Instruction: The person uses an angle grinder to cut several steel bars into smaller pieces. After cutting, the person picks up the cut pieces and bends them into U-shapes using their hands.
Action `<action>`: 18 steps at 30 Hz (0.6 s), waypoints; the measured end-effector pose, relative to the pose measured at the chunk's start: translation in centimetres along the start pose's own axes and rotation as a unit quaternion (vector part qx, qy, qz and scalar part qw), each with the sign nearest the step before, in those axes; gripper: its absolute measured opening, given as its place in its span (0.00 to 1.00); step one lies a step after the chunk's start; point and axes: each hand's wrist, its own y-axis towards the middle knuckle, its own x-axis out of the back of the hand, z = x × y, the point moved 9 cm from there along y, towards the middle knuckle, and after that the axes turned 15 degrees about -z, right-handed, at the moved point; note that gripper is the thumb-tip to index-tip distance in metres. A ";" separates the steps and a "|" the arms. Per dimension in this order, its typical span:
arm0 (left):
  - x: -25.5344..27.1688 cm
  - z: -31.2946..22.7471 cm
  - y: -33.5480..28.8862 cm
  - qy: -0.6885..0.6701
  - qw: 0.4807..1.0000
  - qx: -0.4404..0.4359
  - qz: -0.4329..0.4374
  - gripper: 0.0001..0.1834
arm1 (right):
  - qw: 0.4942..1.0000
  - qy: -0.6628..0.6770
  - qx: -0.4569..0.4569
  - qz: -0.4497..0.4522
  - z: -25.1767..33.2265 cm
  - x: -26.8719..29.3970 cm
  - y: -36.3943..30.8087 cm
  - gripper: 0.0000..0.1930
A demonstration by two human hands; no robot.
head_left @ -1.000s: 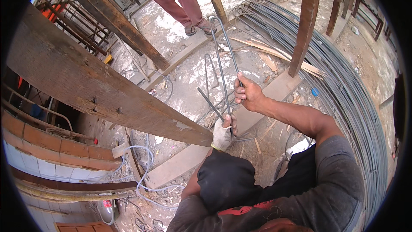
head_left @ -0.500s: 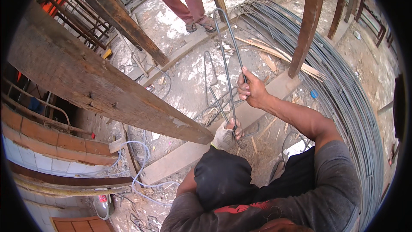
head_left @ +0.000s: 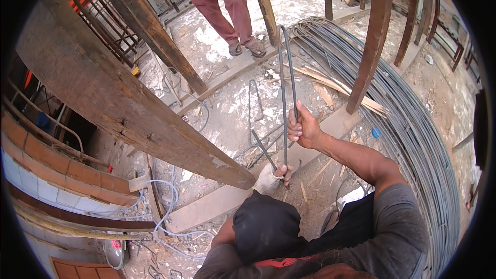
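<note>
A long steel bar (head_left: 283, 82), bent into a narrow hairpin, stands up in front of me with its bend at the far end. My right hand (head_left: 306, 128), bare, is wrapped round one leg of it, thumb upward. Lower down, my left hand (head_left: 272, 176), in a pale glove with bare fingertips, closes on the other leg near its bottom. A short dark rod (head_left: 263, 149) slants up and left from that hand; whether it is part of the same bar I cannot tell. Another thin bent bar (head_left: 250, 104) lies on the rubble beyond.
A big coil of steel bars (head_left: 413, 134) curves along my right. Wooden posts (head_left: 119, 98) lean across the left, and another post (head_left: 369, 46) stands right. Split wood (head_left: 343, 87) lies by the coil. A person (head_left: 227, 8) in maroon trousers stands ahead. A pale hose (head_left: 173, 196) winds at left.
The bar's bent end has swung to the right and its two legs look closer together. Both hands keep their grip. The whole view has shifted slightly, showing more of the person ahead.
</note>
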 end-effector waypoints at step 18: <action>-4.7 -8.5 3.0 0.232 0.966 -0.111 -0.034 0.29 | 0.998 -0.056 -0.015 0.020 5.7 1.1 2.8 0.35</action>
